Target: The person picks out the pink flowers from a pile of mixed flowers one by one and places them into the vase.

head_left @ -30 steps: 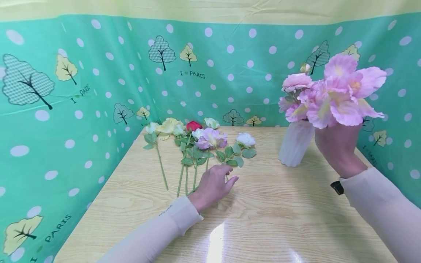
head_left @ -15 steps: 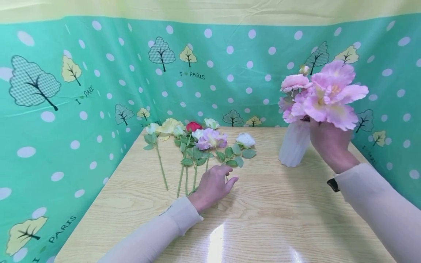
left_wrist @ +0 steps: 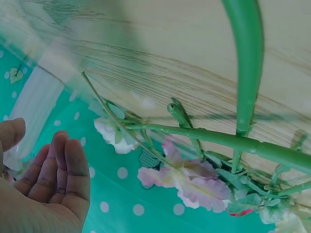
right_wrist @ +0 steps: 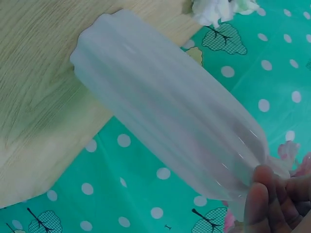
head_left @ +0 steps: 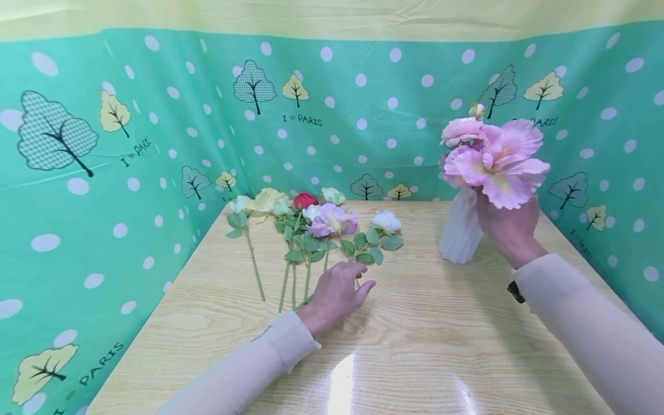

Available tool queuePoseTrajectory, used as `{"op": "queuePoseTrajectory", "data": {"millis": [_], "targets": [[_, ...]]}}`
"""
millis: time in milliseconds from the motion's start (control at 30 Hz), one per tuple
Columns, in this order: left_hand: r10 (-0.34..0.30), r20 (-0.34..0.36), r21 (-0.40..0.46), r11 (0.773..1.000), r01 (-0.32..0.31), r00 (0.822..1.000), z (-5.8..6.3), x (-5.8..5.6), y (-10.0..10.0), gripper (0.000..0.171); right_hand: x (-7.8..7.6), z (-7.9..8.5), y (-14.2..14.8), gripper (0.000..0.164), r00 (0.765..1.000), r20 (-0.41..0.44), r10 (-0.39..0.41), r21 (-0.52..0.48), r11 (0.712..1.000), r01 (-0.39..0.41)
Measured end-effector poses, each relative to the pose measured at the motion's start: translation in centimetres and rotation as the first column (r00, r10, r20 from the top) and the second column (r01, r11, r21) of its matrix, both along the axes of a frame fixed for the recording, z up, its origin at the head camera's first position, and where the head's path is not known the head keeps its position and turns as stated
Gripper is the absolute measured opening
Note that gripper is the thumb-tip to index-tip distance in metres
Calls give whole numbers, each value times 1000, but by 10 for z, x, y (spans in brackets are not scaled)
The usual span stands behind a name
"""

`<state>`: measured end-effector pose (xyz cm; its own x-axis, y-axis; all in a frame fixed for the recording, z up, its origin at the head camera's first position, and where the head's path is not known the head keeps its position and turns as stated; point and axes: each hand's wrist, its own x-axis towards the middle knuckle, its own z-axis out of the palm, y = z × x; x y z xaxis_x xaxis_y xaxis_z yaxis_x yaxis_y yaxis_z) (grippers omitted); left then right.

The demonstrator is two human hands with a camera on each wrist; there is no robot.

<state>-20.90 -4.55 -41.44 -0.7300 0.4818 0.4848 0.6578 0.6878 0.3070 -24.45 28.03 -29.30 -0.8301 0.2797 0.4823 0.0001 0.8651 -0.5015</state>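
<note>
A white fluted vase [head_left: 460, 227] stands at the right of the table, a pale pink flower [head_left: 463, 131] and a bud in its mouth. My right hand [head_left: 509, 225] is at the vase's rim and holds a large pink flower [head_left: 500, 164] just under its bloom. In the right wrist view my curled fingers [right_wrist: 265, 194] are at the mouth of the vase [right_wrist: 170, 107]; the stem is hidden. My left hand [head_left: 337, 294] rests loosely on the table beside the flower stems. Its fingers [left_wrist: 75, 170] are relaxed and hold nothing in the left wrist view.
Left of the vase lie several artificial flowers: a white one [head_left: 387, 221], a lilac one [head_left: 334, 219], a red one [head_left: 305, 200] and a yellow one [head_left: 267, 200]. Green stems point toward the table's front. A polka-dot curtain [head_left: 332, 138] encloses the table [head_left: 441, 346].
My right hand has moved left and inward to the vase's mouth, and the large pink flower has come left and lower with it. My left hand has stayed still.
</note>
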Motion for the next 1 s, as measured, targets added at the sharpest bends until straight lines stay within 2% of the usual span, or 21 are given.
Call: {"op": "queuePoseTrajectory", "data": {"millis": [300,567,700,833,1000], "targets": [[13,-1,11,1000,-13,1000,-1,-1,0,24,1,-5,2,58,998,-34,45,-27,999,-46],[20,5,4,1000,-20,1000,-2,0,-1,24,6,-10,-1,64,998,-66,3,-43,999,-5],[28,11,11,1000,-28,1000,-3,-1,-3,23,8,-14,-1,58,996,-83,-11,2,1000,11],[43,19,18,999,-44,999,-3,-2,-4,23,12,-19,-2,45,985,-173,3,33,999,2],[57,25,30,998,-58,998,-4,-4,-6,22,17,-29,-5,27,946,-320,59,52,998,-45]]}}
